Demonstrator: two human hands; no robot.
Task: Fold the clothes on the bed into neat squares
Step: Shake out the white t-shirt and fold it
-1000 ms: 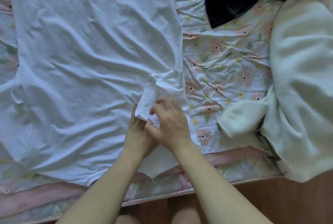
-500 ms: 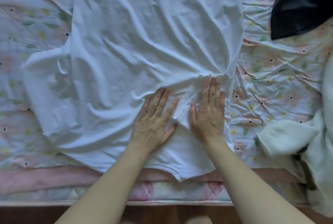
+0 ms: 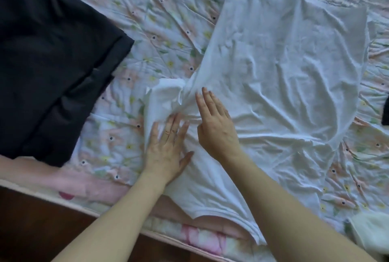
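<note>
Nearest you: dark wooden floor (image 3: 31,223) along the bottom edge, then the bed edge with its pink border (image 3: 84,190).

Your left hand (image 3: 168,152): flat, fingers straight and slightly spread, palm pressing down on the near-left part of the white T-shirt (image 3: 284,68). It grips nothing.

Your right hand (image 3: 216,127): also flat, fingers extended and close together, resting on the shirt just beside the left hand, fingertips aimed up and left toward the bunched sleeve (image 3: 166,91). It grips nothing.

White T-shirt: spread on the floral bedsheet (image 3: 164,19), wrinkled. Long axis runs from the bed edge near you away toward the upper right. The ribbed curved collar (image 3: 221,214) lies nearest you, overhanging the pink border. The left sleeve is crumpled and partly folded in, just beyond your left fingertips. No print, brand or writing can be seen on it.

Off-white garment (image 3: 370,234): only a corner shows at the lower right.

Dark garment (image 3: 52,61): folded flat, well apart to the left. No label readable.

Dark item (image 3: 385,110): a sliver at the right edge, too little visible to identify.
</note>
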